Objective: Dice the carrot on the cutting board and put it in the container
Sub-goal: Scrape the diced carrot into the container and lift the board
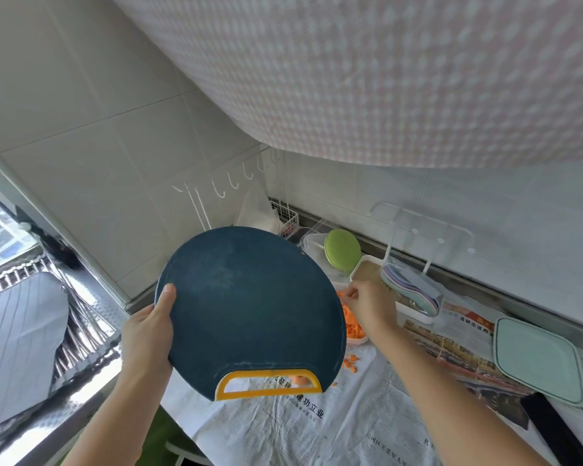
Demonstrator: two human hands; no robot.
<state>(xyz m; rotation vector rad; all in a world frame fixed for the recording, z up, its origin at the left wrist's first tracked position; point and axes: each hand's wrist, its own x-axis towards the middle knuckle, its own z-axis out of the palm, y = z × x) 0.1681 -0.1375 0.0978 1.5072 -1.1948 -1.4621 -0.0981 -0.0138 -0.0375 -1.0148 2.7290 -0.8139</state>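
The left hand [148,331] gripped the board [249,307] at nine o'clock, tilted apparently to tip carrot dice [352,326] into the container [357,341] at its three o'clock, by the right hand [371,306], whose fingers' grip could not be told.

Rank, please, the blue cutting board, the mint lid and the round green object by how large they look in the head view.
1. blue cutting board: clearly largest, though raised nearer the camera.
2. mint lid.
3. round green object: smallest, but farther back, so true size is unsure.
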